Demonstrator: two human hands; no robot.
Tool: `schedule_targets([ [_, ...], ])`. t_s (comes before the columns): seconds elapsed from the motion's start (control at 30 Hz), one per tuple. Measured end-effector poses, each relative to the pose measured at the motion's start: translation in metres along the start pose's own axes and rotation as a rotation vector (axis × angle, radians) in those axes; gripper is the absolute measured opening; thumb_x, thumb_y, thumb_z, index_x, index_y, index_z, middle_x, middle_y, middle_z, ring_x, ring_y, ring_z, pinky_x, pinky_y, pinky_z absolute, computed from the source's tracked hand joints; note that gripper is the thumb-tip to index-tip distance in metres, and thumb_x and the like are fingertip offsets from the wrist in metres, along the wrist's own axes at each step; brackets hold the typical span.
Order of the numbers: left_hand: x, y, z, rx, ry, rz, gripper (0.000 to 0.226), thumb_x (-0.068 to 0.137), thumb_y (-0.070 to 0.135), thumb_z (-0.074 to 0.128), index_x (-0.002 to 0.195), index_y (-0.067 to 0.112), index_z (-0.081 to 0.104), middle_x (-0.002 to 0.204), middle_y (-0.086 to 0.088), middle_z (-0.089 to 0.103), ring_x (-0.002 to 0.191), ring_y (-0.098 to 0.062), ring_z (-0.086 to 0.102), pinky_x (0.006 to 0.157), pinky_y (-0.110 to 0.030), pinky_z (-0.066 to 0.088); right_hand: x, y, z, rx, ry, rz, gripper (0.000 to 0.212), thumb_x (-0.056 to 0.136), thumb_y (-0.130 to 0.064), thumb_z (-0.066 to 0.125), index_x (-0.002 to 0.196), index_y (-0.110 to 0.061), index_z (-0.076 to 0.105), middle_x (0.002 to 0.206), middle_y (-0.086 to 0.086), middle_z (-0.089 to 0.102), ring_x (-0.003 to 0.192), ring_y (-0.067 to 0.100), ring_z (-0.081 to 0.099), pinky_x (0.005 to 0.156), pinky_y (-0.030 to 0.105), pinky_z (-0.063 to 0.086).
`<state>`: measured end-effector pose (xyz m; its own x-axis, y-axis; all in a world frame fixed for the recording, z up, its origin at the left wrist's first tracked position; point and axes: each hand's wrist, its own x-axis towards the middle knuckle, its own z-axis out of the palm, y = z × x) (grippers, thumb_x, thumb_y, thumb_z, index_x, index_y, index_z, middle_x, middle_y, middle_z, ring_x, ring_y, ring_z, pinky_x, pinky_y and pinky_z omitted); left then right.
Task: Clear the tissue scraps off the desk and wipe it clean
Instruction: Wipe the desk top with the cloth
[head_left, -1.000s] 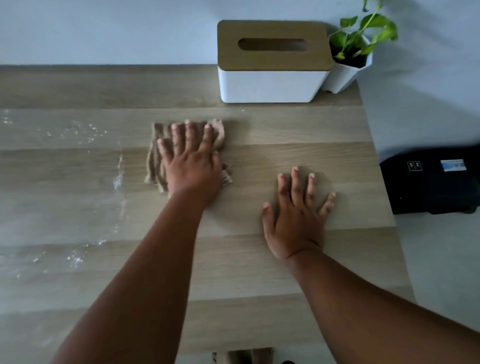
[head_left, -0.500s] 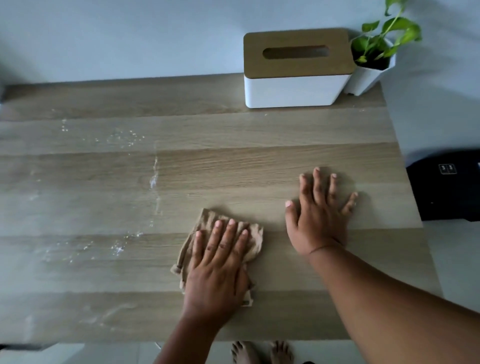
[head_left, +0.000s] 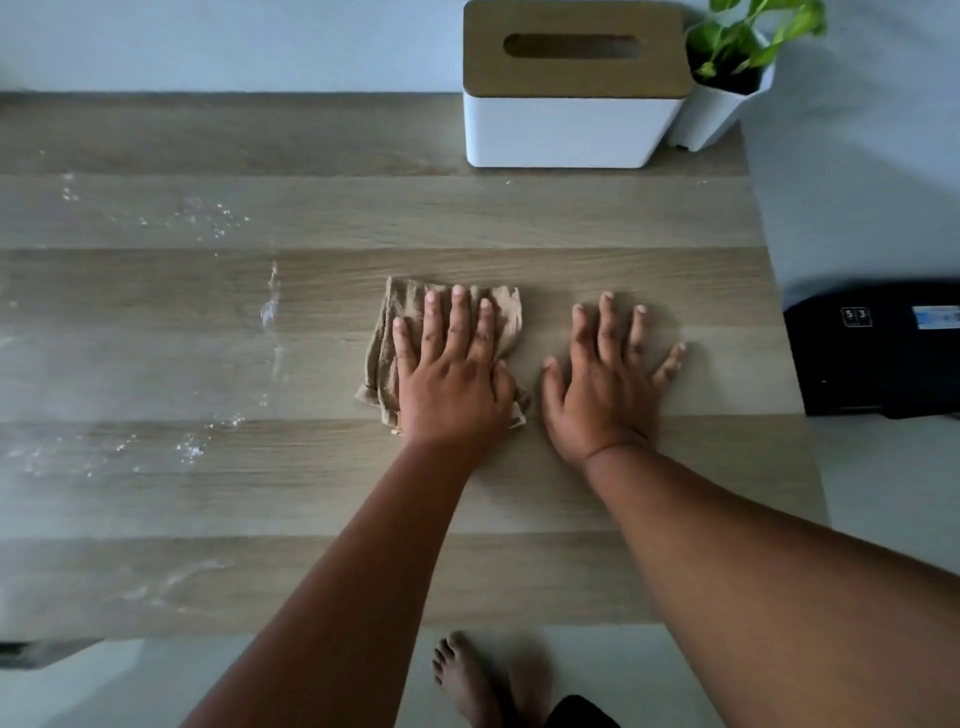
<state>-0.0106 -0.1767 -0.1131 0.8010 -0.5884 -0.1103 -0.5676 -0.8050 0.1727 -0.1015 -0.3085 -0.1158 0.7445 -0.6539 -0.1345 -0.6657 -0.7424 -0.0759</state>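
Note:
My left hand (head_left: 454, 371) presses flat on a folded tan cloth (head_left: 382, 353) in the middle of the wooden desk (head_left: 519, 218), fingers straight and spread. Just to its right, my right hand (head_left: 602, 384) lies flat on the bare wood, fingers spread, holding nothing. White tissue crumbs and smears (head_left: 208, 218) dot the left part of the desk, with a thin streak (head_left: 271, 306) left of the cloth and more specks (head_left: 189, 447) nearer the front.
A white tissue box with a wooden lid (head_left: 571, 88) stands at the back right, beside a small potted plant (head_left: 722, 98) in the corner. A black device (head_left: 878, 348) sits off the desk's right edge. My bare foot (head_left: 467, 675) shows below the front edge.
My left hand has slid the cloth from the back of the desk toward the front edge and then back out to the middle. My right hand stayed planted flat.

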Motion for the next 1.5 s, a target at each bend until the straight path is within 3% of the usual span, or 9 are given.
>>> schedule_targets([
  [0.13,-0.051,-0.002,0.008,0.003,0.045,0.131,0.069,0.096,0.043,0.034,0.162,0.021,0.03,0.171,-0.008,0.021,0.16,-0.029,0.009,0.126,-0.059,0.012,0.0,0.0,0.001,-0.006,0.0,0.011,0.076,0.091,-0.055,0.017,0.161,-0.027,0.021,0.174,0.001,0.006,0.159,0.034,-0.001,0.117,0.076,-0.001],
  [0.53,-0.181,-0.015,0.002,-0.003,-0.043,0.068,0.066,0.097,0.038,0.038,0.161,0.021,0.032,0.17,-0.006,0.02,0.159,-0.03,0.01,0.126,-0.059,0.018,0.001,0.001,0.003,0.05,0.015,-0.003,0.071,0.094,-0.055,0.027,0.158,-0.027,0.032,0.172,0.005,0.015,0.158,0.036,0.005,0.117,0.075,-0.004],
  [0.67,-0.205,-0.024,-0.007,-0.006,-0.122,-0.022,0.067,0.098,0.04,0.025,0.164,0.025,0.022,0.172,-0.002,0.007,0.16,-0.027,-0.003,0.128,-0.056,0.007,-0.01,0.006,-0.003,0.19,0.11,-0.127,0.057,0.098,-0.039,0.045,0.146,-0.01,0.053,0.163,0.017,0.036,0.153,0.04,0.026,0.125,0.06,0.015],
  [0.77,-0.215,-0.036,-0.013,-0.004,-0.146,-0.086,0.07,0.096,0.043,0.018,0.165,0.028,0.013,0.172,0.002,-0.002,0.159,-0.023,-0.012,0.128,-0.053,-0.001,-0.031,0.0,-0.005,0.284,0.183,-0.266,0.045,0.093,-0.024,0.049,0.129,-0.004,0.066,0.149,0.021,0.053,0.138,0.043,0.046,0.117,0.056,0.033],
  [0.87,-0.221,-0.053,-0.017,0.017,-0.166,-0.149,0.073,0.093,0.046,0.01,0.165,0.032,0.006,0.172,0.004,-0.008,0.157,-0.022,-0.019,0.128,-0.049,-0.008,-0.057,-0.02,-0.002,0.294,0.175,-0.325,0.038,0.088,-0.016,0.062,0.123,-0.006,0.07,0.146,0.02,0.056,0.133,0.044,0.05,0.114,0.055,0.036],
  [1.03,-0.225,-0.102,-0.021,-0.001,-0.13,-0.26,0.071,0.095,0.049,0.01,0.165,0.035,0.006,0.172,0.005,-0.008,0.157,-0.021,-0.02,0.128,-0.051,-0.005,-0.062,-0.072,0.004,0.249,0.089,-0.178,0.048,0.088,-0.032,0.065,0.134,-0.017,0.063,0.158,0.012,0.044,0.148,0.037,0.034,0.12,0.064,0.021],
  [1.2,-0.231,-0.182,-0.031,-0.022,-0.081,-0.415,0.073,0.094,0.054,0.009,0.164,0.033,0.011,0.173,0.0,-0.002,0.159,-0.024,-0.012,0.128,-0.054,0.0,-0.047,-0.102,0.018,0.092,0.046,-0.103,0.071,0.092,-0.062,0.044,0.151,-0.024,0.044,0.169,0.008,0.023,0.157,0.035,0.013,0.119,0.074,0.004],
  [1.37,-0.194,-0.223,-0.038,-0.037,-0.125,-0.586,0.076,0.091,0.055,0.011,0.163,0.038,-0.006,0.173,-0.006,-0.015,0.157,-0.031,-0.022,0.125,-0.06,-0.008,-0.045,-0.104,0.022,0.063,0.066,-0.085,0.081,0.089,-0.067,0.028,0.156,-0.023,0.04,0.172,0.007,0.018,0.158,0.033,0.008,0.119,0.074,0.003],
  [1.5,-0.146,-0.21,-0.035,-0.047,-0.088,-0.593,0.082,0.087,0.053,0.013,0.165,0.03,0.0,0.173,-0.013,-0.008,0.157,-0.038,-0.015,0.122,-0.067,-0.009,-0.046,-0.108,0.017,0.032,0.05,-0.075,0.083,0.089,-0.066,0.025,0.159,-0.023,0.035,0.173,0.006,0.012,0.159,0.033,0.002,0.119,0.072,0.001],
])
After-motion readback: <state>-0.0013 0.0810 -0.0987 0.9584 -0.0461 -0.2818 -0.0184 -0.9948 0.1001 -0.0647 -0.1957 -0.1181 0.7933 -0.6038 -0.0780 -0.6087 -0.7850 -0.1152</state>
